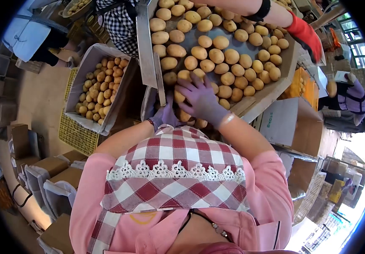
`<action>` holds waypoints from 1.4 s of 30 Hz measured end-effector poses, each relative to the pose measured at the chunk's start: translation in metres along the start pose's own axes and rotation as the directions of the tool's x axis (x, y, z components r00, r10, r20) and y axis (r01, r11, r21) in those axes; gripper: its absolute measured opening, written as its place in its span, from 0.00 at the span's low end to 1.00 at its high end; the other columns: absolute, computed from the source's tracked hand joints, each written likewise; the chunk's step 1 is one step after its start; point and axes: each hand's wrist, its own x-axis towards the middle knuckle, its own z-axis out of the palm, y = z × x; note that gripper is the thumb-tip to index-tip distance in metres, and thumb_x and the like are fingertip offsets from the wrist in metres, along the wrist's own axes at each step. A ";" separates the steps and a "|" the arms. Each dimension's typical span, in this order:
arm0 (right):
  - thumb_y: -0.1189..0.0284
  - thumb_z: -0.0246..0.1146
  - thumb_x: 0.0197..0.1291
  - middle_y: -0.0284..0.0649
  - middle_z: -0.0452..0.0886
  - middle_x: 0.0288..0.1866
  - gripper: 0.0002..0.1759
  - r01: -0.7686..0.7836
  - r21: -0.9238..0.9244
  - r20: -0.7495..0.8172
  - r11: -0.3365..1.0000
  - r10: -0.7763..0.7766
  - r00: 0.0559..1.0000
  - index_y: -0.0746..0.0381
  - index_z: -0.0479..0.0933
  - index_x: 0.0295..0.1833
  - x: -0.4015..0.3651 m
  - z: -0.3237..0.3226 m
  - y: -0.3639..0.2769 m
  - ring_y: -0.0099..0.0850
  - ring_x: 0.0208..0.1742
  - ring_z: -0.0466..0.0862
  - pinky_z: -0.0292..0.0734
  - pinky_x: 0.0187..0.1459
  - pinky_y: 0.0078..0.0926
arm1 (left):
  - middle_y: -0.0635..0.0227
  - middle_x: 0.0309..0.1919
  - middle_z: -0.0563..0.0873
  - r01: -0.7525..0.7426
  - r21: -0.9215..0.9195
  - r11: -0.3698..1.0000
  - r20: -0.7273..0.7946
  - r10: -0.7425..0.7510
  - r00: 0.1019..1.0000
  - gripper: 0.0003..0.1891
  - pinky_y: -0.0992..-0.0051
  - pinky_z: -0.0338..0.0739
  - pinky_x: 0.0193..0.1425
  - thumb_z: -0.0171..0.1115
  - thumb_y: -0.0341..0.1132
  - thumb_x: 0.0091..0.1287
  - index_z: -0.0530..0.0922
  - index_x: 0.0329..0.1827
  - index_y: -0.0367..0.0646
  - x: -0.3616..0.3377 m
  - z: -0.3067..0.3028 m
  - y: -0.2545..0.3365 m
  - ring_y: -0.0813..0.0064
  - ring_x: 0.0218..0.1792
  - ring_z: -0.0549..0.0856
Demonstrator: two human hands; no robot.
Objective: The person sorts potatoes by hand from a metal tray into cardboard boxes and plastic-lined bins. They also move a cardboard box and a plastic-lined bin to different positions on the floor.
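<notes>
Round yellow-brown potatoes (pixel 215 56) cover a dark-bottomed sorting tray with a wooden side edge (pixel 271 91). My right hand (pixel 200 98), in a purple glove, reaches over the potatoes at the tray's near end. Its fingers are spread across several of them, touching their tops. My left hand (pixel 165 115), also in a purple glove, is low by the tray's near left corner, close to the end of an upright strip (pixel 160 80). Its fingers are partly hidden, so whether it holds a potato does not show. More potatoes lie between and below my hands.
Left of the tray, a lined crate (pixel 70 108) of potatoes stands over a yellow plastic grid (pixel 77 134). A co-worker's red-gloved hand (pixel 304 36) reaches across the tray's far side. Open cardboard boxes (pixel 290 122) stand on the right. Other people are farther back.
</notes>
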 end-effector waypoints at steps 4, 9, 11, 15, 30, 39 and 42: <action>0.50 0.61 0.54 0.45 0.57 0.74 0.38 -0.515 0.289 -0.271 0.807 0.585 0.764 0.52 0.62 0.69 -0.030 -0.005 0.077 0.49 0.74 0.55 0.48 0.68 0.64 | 0.62 0.72 0.59 -0.057 0.006 0.998 -0.149 0.057 0.987 0.50 0.46 0.60 0.69 0.39 0.78 0.57 0.52 0.74 0.51 -0.014 0.020 -0.004 0.58 0.72 0.58; 0.45 0.59 0.54 0.55 0.42 0.77 0.46 -0.911 0.195 -0.200 0.364 0.924 0.326 0.52 0.52 0.74 0.021 0.013 0.078 0.55 0.76 0.48 0.45 0.64 0.74 | 0.62 0.73 0.57 -0.035 0.002 0.999 -0.129 0.035 0.991 0.52 0.45 0.60 0.70 0.39 0.79 0.55 0.48 0.75 0.51 -0.004 0.022 -0.002 0.57 0.72 0.58; 0.45 0.59 0.53 0.54 0.44 0.77 0.46 -0.697 -0.005 -0.085 0.717 0.694 0.715 0.51 0.51 0.74 0.016 0.011 0.025 0.61 0.75 0.47 0.45 0.63 0.75 | 0.62 0.73 0.56 -0.066 0.038 0.997 -0.041 0.068 0.997 0.53 0.45 0.59 0.70 0.38 0.80 0.55 0.47 0.76 0.51 -0.006 0.032 0.001 0.56 0.72 0.59; 0.53 0.61 0.53 0.48 0.60 0.71 0.41 -0.370 0.258 -0.107 0.893 0.407 0.907 0.63 0.61 0.68 -0.011 0.039 -0.026 0.65 0.70 0.54 0.48 0.65 0.70 | 0.57 0.69 0.64 -0.018 -0.154 0.988 0.003 0.019 1.000 0.47 0.50 0.65 0.67 0.35 0.78 0.59 0.55 0.73 0.53 0.005 0.022 -0.004 0.55 0.66 0.69; 0.51 0.60 0.54 0.46 0.53 0.75 0.38 -0.697 0.420 -0.194 0.582 0.807 0.557 0.47 0.60 0.70 -0.032 -0.016 0.073 0.55 0.74 0.53 0.48 0.68 0.64 | 0.70 0.63 0.68 -0.125 0.434 0.892 -0.052 0.163 0.985 0.22 0.45 0.63 0.66 0.54 0.48 0.68 0.67 0.62 0.52 0.006 -0.031 -0.003 0.62 0.68 0.61; 0.50 0.60 0.54 0.43 0.55 0.75 0.33 -0.276 0.034 -0.026 0.961 0.277 0.961 0.46 0.67 0.66 -0.019 0.024 -0.031 0.56 0.74 0.54 0.48 0.65 0.71 | 0.60 0.65 0.67 -0.030 -0.115 0.993 -0.055 0.024 0.998 0.41 0.53 0.66 0.67 0.47 0.68 0.64 0.56 0.72 0.50 -0.006 0.008 -0.001 0.53 0.62 0.71; 0.53 0.59 0.56 0.41 0.65 0.69 0.30 -0.246 0.367 -0.015 0.897 0.270 0.963 0.49 0.67 0.65 -0.043 0.021 -0.003 0.45 0.73 0.59 0.52 0.65 0.66 | 0.57 0.62 0.69 -0.091 -0.154 0.984 -0.158 0.066 0.985 0.32 0.48 0.65 0.66 0.48 0.58 0.69 0.59 0.70 0.48 -0.007 0.009 -0.001 0.56 0.62 0.71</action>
